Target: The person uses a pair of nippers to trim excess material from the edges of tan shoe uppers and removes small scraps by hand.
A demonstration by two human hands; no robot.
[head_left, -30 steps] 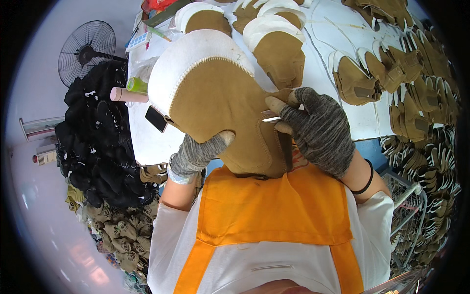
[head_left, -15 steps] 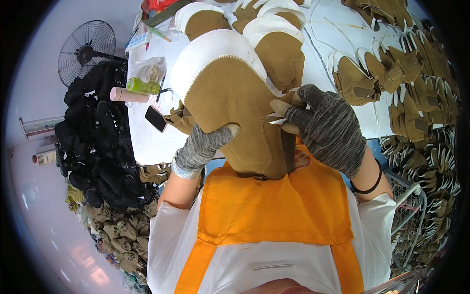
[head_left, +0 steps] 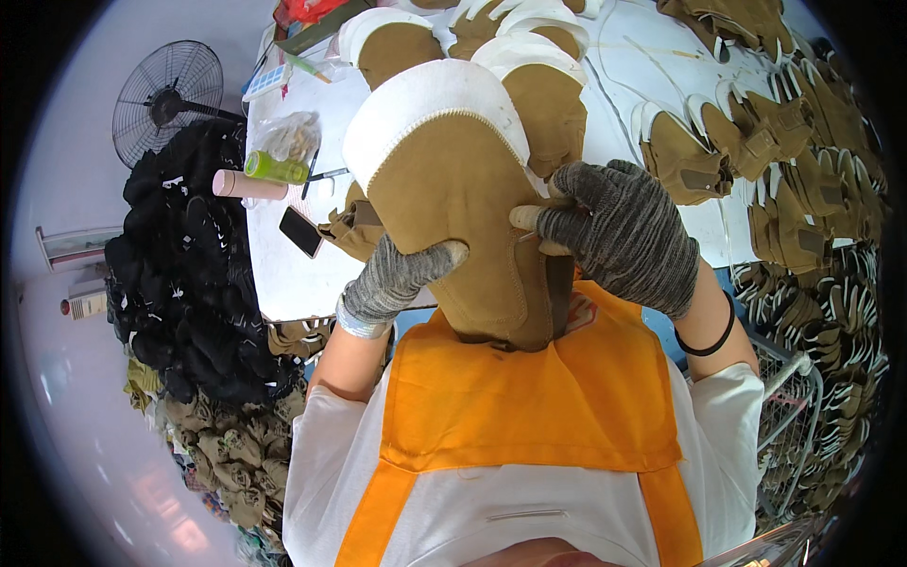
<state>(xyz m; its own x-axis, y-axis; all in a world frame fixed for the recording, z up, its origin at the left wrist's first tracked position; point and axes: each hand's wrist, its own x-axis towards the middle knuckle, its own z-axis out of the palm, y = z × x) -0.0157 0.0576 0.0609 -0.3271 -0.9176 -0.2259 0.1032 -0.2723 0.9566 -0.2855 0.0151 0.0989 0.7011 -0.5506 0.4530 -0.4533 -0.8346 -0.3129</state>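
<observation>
A brown suede shoe upper with stitched seams and a white curved toe piece is held up in front of the orange apron, its narrow end low against the apron. My left hand, in a grey knitted glove with pale fingertips, grips its left edge, thumb on the face and fingers hidden behind. My right hand, gloved alike, is closed at the right edge, fingertips touching the suede. The thread snips in it are hidden now; their pale tips show only in the earlier frame.
More brown uppers lie on the white table, with rows of them at right. A phone, pink bottle and green can sit at left. Beyond are a dark heap and a fan; a wire cart stands right.
The upper and my left hand have shifted slightly right. My right fingertips have moved left and down onto the suede, and the pale pointed tips between them have gone out of sight.
</observation>
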